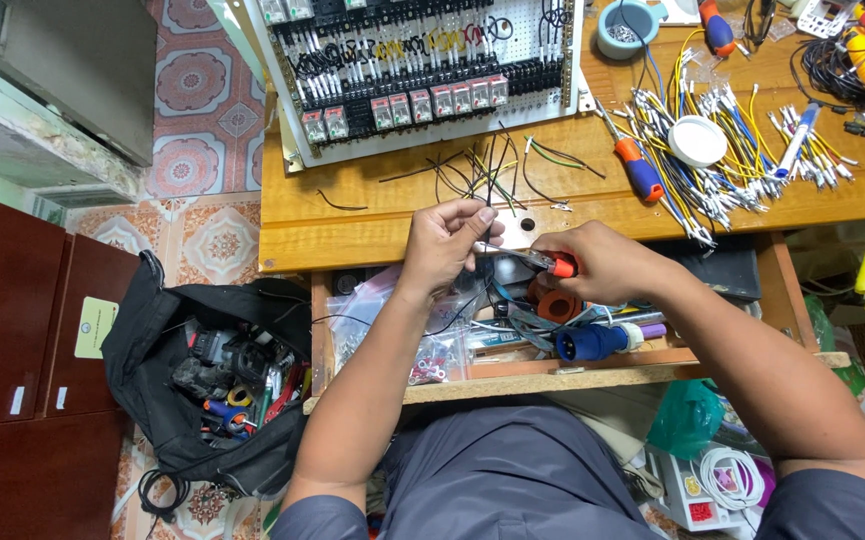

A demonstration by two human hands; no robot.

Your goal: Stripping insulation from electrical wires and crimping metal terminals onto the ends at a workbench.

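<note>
Orange-handled pliers (537,261) sat in the right hand (597,262), whose fingers were clenched around the grips, with the metal nose pointing left toward the left hand (449,240). That left hand's fingers were pinched together on a thin dark wire (492,180) at the pliers' tip, just over the near edge of the wooden counter (352,235); whether the nose had actually closed on the wire could not be told. Both hands hovered above an open drawer (552,372) holding a blue plug (592,341), an orange roll (557,305) and small bags of terminals (432,360). On the counter just beyond the hands lay loose black, green and yellow wire offcuts (472,170). Farther away stood a white perforated panel (422,65) tilted against the far side, carrying rows of relays and black wiring. To the right lay an orange-and-blue screwdriver (637,165), a white round lid (697,140) and a spread of yellow, blue and white leads with ferrules (742,150). A pale blue cup (624,28) stood at the far edge. On the tiled floor to the left, an open black tool bag (212,380) sat beside a dark red cabinet (22,350). Grey trousers (512,470) filled the near middle.
</note>
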